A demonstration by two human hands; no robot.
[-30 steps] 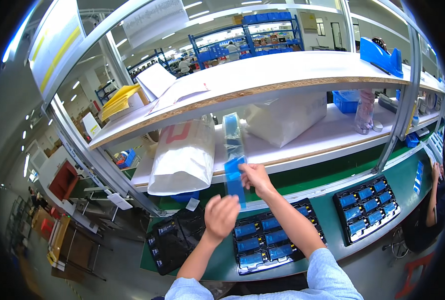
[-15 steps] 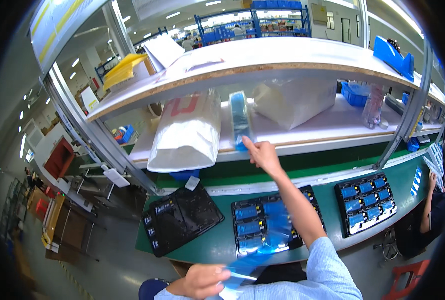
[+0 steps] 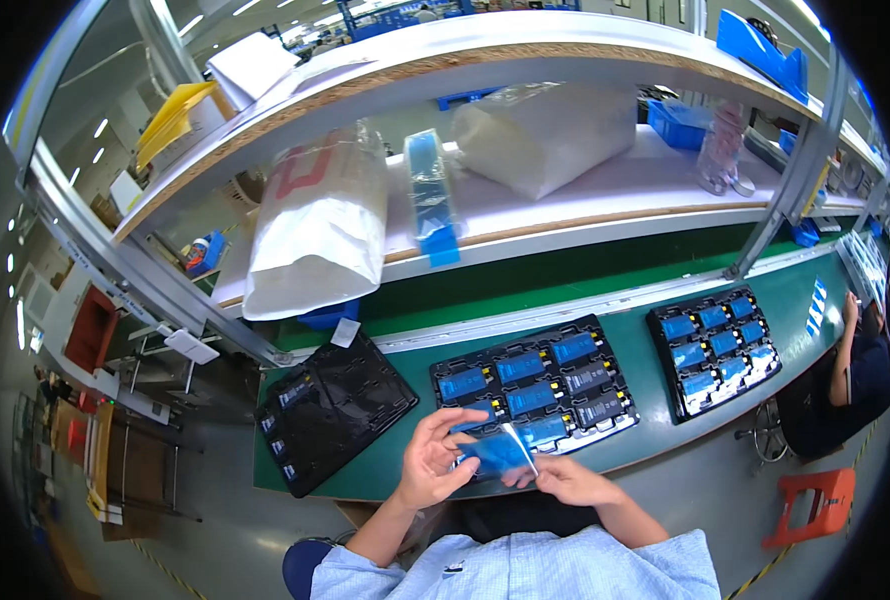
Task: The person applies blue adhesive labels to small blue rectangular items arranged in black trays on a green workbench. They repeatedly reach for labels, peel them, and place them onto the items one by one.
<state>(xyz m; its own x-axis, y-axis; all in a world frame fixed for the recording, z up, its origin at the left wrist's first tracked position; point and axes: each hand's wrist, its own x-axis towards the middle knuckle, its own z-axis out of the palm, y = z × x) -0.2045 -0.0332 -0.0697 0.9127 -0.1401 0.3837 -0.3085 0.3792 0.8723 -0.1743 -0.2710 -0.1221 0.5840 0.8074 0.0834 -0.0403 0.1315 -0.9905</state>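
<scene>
In front of my chest I hold a piece of blue translucent film (image 3: 501,452) with a pale, shiny edge on its right. My right hand (image 3: 573,483) pinches that right end between thumb and fingers. At the left end, my left hand (image 3: 431,462) has its thumb against the film and its index finger raised. Right behind the film lies a black tray (image 3: 620,375) with flat battery-like packs in its slots. Most packs carry blue film, such as a blue-covered pack (image 3: 521,367); a few are bare and dark, such as a dark pack (image 3: 597,410).
A second filled tray (image 3: 680,385) stands to the right, a black tray (image 3: 340,405) to the left. The shelf above holds a strip stack of blue film (image 3: 430,195), a white bag (image 3: 315,235) and a blue bin (image 3: 677,125). A co-worker's arm (image 3: 845,345) shows at right.
My right hand has come down from the film stack on the shelf to the film piece. My left hand has risen with the film over the tray edge, and the view has shifted.
</scene>
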